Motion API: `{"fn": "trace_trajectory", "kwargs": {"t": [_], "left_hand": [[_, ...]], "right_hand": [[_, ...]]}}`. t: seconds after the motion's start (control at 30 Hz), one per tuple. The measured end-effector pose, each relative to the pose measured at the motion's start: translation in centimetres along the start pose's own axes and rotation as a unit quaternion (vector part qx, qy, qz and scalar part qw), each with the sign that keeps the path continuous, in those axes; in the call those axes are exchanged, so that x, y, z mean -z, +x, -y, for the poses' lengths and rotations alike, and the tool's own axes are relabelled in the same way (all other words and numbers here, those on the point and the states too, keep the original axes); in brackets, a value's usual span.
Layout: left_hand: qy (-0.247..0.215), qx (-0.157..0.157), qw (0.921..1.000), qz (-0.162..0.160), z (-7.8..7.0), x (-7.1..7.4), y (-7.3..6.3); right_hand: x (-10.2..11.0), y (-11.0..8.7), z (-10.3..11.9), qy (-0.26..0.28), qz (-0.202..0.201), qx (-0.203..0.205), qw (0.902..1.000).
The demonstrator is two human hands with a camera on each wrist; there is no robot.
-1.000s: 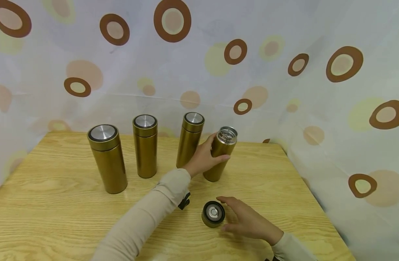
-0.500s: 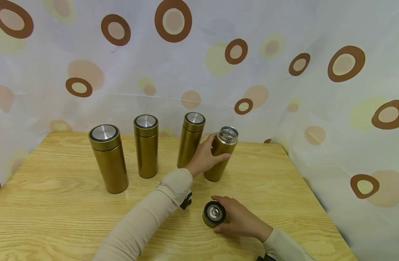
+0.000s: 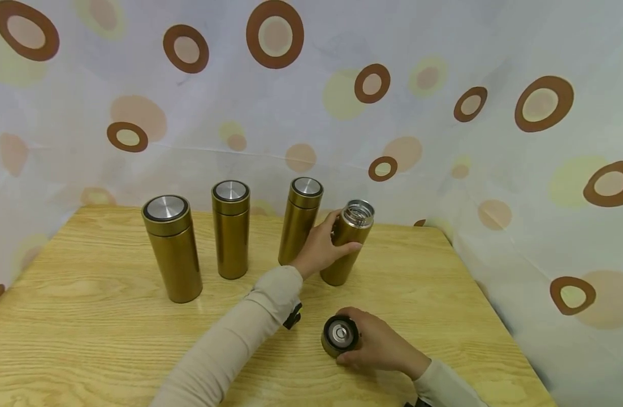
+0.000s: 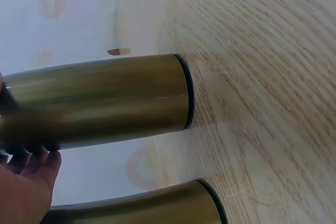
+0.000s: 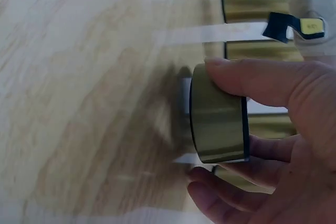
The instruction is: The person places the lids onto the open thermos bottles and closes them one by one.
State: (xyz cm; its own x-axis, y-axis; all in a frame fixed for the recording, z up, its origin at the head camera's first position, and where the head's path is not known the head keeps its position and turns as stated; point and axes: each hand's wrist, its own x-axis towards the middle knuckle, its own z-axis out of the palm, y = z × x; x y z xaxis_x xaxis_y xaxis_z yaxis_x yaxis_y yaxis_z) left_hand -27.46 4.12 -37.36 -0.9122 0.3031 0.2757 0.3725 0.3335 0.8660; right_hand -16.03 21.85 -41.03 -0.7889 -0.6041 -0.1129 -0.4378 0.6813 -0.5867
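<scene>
My left hand (image 3: 319, 249) grips the upper part of an uncapped bronze vacuum flask (image 3: 337, 270), its steel mouth bare at the top. The flask stands at the right end of a row; in the left wrist view its dark base (image 4: 190, 95) meets the table. Nearer to me, the flask's lid (image 3: 340, 333) has its inner side turned up. My right hand (image 3: 385, 346) holds that lid from the right, with the thumb on one side and the fingers on the other. From the right wrist, the lid's bronze side wall (image 5: 220, 121) shows, close over the wood, with some fingers partly hidden behind it.
Three capped flasks stand to the left: one (image 3: 296, 232) right beside my left hand, another (image 3: 232, 243) further left, and the nearest one (image 3: 176, 265) at the far left. Patterned cloth (image 3: 311, 124) hangs behind and right of the wooden table (image 3: 87, 339).
My right hand has moved left onto the lid and its fingers have come in round it. My left hand keeps its grip on the uncapped flask. The view has shifted slightly.
</scene>
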Motion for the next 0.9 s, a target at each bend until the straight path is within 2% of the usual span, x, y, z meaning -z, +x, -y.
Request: {"fn": "trace_trajectory", "kwargs": {"t": [0.17, 0.33, 0.6, 0.9], "left_hand": [[-0.005, -0.010, 0.9999, -0.002, 0.0, 0.0, 0.0], [-0.006, -0.012, 0.9999, -0.002, 0.1, -0.1, -0.1], [0.000, -0.010, 0.9999, -0.004, 0.1, -0.1, -0.1], [0.003, -0.004, 1.0000, -0.003, 0.0, -0.1, -0.2]], "right_hand": [[0.6, -0.5, -0.5, 0.028, -0.028, -0.019, 0.9990], [1.6, -1.3, -0.9, 0.069, -0.065, -0.019, 0.9953], [3.5, -2.2, -1.4, 0.147, -0.128, -0.021, 0.9806], [4.9, -2.8, -0.6, 0.222, -0.151, -0.029, 0.9628]]}}
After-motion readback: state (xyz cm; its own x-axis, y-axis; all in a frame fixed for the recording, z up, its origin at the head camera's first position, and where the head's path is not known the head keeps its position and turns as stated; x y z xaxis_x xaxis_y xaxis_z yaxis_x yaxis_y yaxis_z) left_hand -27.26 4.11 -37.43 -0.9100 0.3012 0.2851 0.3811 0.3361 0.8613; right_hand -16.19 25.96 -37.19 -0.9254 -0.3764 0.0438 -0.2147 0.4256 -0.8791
